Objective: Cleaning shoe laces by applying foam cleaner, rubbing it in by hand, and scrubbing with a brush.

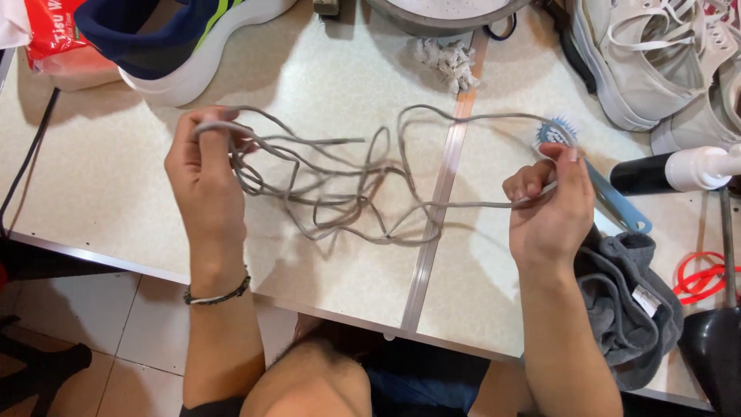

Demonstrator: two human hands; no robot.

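The left hand (202, 166) is raised over the pale table (100, 177) with its grip closed on a grey shoelace (340, 193), loops of which are wound around the fingers. The right hand (549, 205) pinches the other end of the same lace between thumb and fingers, so this grip is also clamped on it. Between the two hands the shoelace lies in a loose tangle on the table, crossing the metal seam strip (440, 201) that runs down the middle.

Just beside the right hand lies a blue brush (610, 197), its bristled head near the fingertips. A grey cloth (625, 309) is bunched at the table's edge below that hand. To the far right a white and black spray bottle (679, 171) lies on its side, with beige sneakers (648, 54) above it. A navy sneaker with a white sole (185, 46) sits at the upper left, and crumpled white paper (446, 60) lies near the top centre.
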